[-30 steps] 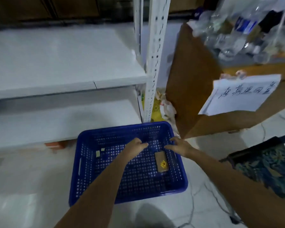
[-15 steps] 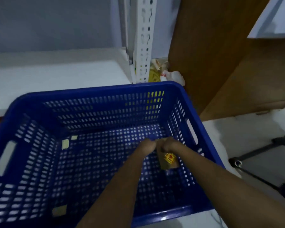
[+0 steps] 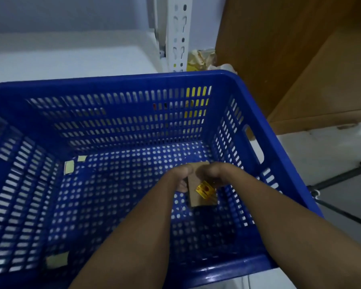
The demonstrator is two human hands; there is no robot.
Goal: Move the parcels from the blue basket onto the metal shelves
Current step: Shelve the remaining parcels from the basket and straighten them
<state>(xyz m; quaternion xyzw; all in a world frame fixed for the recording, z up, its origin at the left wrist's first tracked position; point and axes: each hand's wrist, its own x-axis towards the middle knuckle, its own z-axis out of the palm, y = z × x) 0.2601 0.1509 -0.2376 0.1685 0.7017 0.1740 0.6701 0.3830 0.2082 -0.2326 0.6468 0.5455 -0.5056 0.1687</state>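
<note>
A small brown cardboard parcel (image 3: 199, 197) with a yellow sticker lies on the floor of the blue basket (image 3: 117, 80), toward its right side. My left hand (image 3: 180, 177) grips the parcel's left edge, fingers curled round it. My right hand (image 3: 216, 174) grips its far right end. Both forearms reach down into the basket. The white metal shelf (image 3: 71, 57) lies just behind the basket, with its perforated upright post (image 3: 179, 34) at the right.
Small paper scraps (image 3: 68, 166) sit on the basket floor at the left and front left. A brown wooden cabinet (image 3: 279, 59) stands to the right. Crumpled yellow wrapping (image 3: 200, 59) lies behind the basket. A black stand leg (image 3: 338, 178) crosses the white floor at right.
My view has dropped much closer to the basket. Both hands went from hovering over the basket to closing round the parcel on its floor.
</note>
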